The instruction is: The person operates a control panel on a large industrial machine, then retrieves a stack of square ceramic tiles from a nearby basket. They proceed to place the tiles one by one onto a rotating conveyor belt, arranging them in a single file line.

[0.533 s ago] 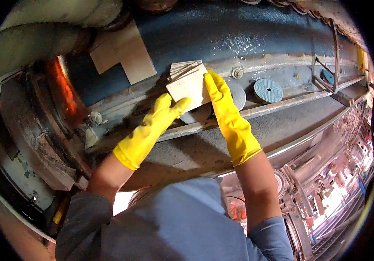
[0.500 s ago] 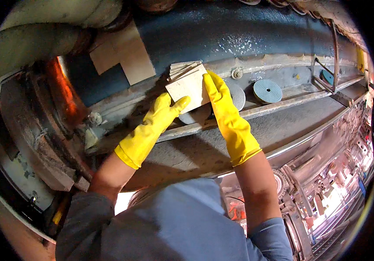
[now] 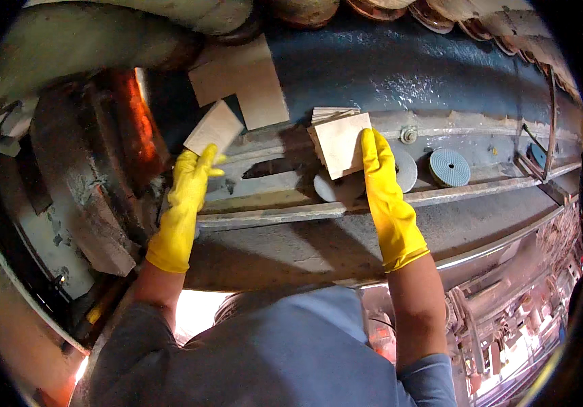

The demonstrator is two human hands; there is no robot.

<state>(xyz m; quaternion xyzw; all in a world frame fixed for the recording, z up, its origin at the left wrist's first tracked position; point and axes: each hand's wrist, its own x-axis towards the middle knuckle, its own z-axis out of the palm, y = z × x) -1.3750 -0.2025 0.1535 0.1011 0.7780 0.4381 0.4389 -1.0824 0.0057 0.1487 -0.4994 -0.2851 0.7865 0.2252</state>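
belt: laid tiles
ledge: blue disc; grey disc part-hidden
left hand: pinching loose tile
right hand: clamped on tile stack

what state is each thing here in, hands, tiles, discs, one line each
left hand in yellow glove: closed on a tile
single thin beige tile: held, tilted
right hand in yellow glove: gripping the stack's edge
stack of thin beige tiles: held, edges uneven
beige tiles on dark surface: lying flat
round blue-grey disc: lying face up, uncovered
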